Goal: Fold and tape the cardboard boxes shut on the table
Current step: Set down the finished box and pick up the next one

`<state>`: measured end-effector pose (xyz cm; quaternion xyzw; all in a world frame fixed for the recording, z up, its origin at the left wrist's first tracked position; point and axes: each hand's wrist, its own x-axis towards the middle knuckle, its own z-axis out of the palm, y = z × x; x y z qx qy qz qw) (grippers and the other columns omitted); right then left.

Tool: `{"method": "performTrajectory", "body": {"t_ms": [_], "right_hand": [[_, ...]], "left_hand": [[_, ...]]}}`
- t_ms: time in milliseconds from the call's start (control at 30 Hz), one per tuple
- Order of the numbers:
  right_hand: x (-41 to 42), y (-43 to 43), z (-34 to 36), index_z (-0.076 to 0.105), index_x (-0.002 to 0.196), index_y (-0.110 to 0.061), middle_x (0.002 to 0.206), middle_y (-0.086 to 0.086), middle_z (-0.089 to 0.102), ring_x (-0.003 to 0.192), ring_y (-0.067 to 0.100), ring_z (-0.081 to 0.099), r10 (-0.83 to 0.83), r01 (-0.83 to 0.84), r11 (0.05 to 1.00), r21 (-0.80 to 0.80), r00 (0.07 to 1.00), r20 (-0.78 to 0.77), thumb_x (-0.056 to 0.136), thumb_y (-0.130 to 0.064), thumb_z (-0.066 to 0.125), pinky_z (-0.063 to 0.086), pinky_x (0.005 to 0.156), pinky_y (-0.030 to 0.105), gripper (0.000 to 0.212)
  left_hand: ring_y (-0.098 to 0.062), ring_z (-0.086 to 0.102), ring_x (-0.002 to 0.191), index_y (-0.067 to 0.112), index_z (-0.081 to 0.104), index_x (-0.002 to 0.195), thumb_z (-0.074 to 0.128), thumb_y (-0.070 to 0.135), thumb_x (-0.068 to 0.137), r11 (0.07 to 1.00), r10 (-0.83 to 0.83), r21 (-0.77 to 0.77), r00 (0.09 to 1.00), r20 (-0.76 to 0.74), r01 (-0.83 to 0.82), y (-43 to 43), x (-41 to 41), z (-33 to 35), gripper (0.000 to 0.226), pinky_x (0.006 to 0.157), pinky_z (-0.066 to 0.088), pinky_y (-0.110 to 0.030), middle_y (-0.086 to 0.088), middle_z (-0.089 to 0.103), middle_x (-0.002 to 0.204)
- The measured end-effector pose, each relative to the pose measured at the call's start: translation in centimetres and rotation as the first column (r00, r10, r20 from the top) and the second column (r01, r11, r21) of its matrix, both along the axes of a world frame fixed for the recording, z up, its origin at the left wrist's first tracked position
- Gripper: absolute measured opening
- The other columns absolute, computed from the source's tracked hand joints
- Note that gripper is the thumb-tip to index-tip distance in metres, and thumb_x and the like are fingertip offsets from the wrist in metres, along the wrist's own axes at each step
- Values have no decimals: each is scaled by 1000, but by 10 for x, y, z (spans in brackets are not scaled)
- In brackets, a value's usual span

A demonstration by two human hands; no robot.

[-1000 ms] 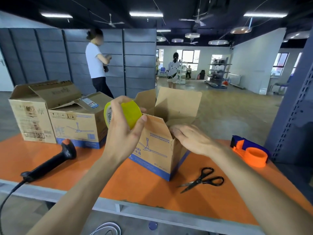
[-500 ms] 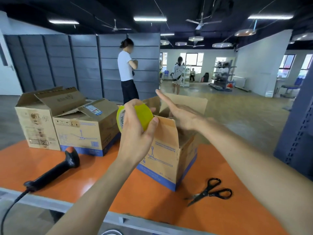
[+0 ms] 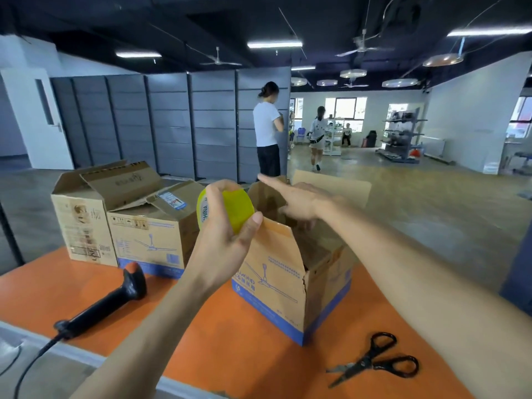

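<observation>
An open cardboard box [image 3: 276, 286] with a blue base stripe stands in the middle of the orange table [image 3: 218, 349], its flaps raised. My left hand [image 3: 221, 240] holds a yellow tape roll [image 3: 234, 210] just above the box's near-left flap. My right hand [image 3: 299, 200] hovers over the box's open top, fingers stretched out flat and pointing left, touching nothing I can see. Two more boxes sit at the table's back left: a tall one [image 3: 83, 223] with open flaps and a lower one [image 3: 149, 237] with a loosely folded lid.
Black scissors [image 3: 374, 364] lie on the table at the front right. A black handheld scanner [image 3: 106, 306] with a cable lies at the front left. Two people stand on the floor beyond the table by grey partitions [image 3: 172, 125].
My right hand lifted off the box's right flap and now reaches flat over the open top. The view swung left, so the orange tape dispenser at right has left the frame.
</observation>
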<state>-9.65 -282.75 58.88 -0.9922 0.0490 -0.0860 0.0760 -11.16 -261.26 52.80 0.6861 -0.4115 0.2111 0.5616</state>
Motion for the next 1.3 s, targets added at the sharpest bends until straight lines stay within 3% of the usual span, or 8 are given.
{"method": "performTrajectory", "body": {"t_ms": [200, 333, 467, 633, 833, 1000, 1167, 1300], "right_hand": [[-12, -4, -14, 50, 119, -41, 113, -3, 49, 101, 22, 56, 51, -31, 992, -121, 985, 167, 100, -31, 53, 47, 75, 39, 21], [-36, -13, -36, 64, 125, -35, 153, -4, 35, 138, 23, 33, 60, -52, 995, -90, 994, 87, 104, -31, 45, 46, 100, 49, 29], [-55, -12, -64, 65, 120, -37, 112, -8, 63, 110, 24, 61, 79, -88, 991, 106, 993, 85, 103, -25, 41, 53, 85, 41, 32], [-60, -18, -78, 60, 131, -41, 134, -8, 65, 123, 21, 58, -8, -27, 960, 279, 992, 123, 100, -19, 43, 49, 102, 44, 42], [-81, -26, -95, 72, 115, -36, 122, -11, 71, 111, 12, 60, -87, -22, 947, 320, 943, 321, 95, -9, 43, 46, 82, 18, 44], [-98, -30, -98, 68, 94, -15, 103, 0, 66, 105, 25, 58, -139, 33, 963, 268, 911, 387, 100, -11, 44, 42, 78, 31, 25], [-108, -28, -96, 67, 129, -18, 131, 0, 64, 127, 19, 51, -267, 103, 923, 371, 865, 424, 102, -12, 49, 31, 99, 15, 33], [-112, -27, -94, 52, 143, -21, 135, -2, 61, 128, 16, 53, -292, 96, 894, 438, 866, 407, 106, -19, 47, 39, 104, 24, 37]], "left_hand": [[-9, 57, 89, 28, 33, 125, 65, 26, 98, 998, 58, 22, 998, -29, -57, 4, 10, 6, 42, 76, 47, -32, 6, 51, 104], [-22, 57, 93, 30, 32, 124, 64, 27, 99, 998, 47, 46, 998, -39, -46, 0, 6, 11, 40, 78, 49, -38, -1, 52, 108], [-20, 59, 93, 29, 33, 123, 64, 26, 99, 999, 37, 27, 997, -61, -35, -6, 3, 11, 39, 83, 53, -44, -1, 55, 109], [3, 56, 108, 23, 34, 122, 62, 23, 100, 999, 51, 1, 997, -65, -51, -31, 2, 12, 36, 91, 48, -39, 0, 69, 114], [-32, 57, 107, 19, 31, 124, 59, 28, 99, 955, 161, 252, 987, -12, -153, -77, 13, 20, 38, 85, 47, -43, -11, 62, 117], [-39, 64, 90, 16, 31, 124, 58, 22, 98, 859, 218, 454, 971, 98, -239, -97, 14, 11, 38, 77, 53, -50, -13, 64, 92], [-40, 64, 84, 13, 30, 123, 57, 19, 98, 819, 222, 517, 969, 113, -248, -100, 17, 9, 38, 76, 54, -53, -15, 65, 86], [-38, 62, 81, 9, 28, 130, 54, 16, 97, 695, 221, 652, 953, 208, -303, -101, 18, 12, 43, 72, 53, -46, -12, 60, 80]]}}
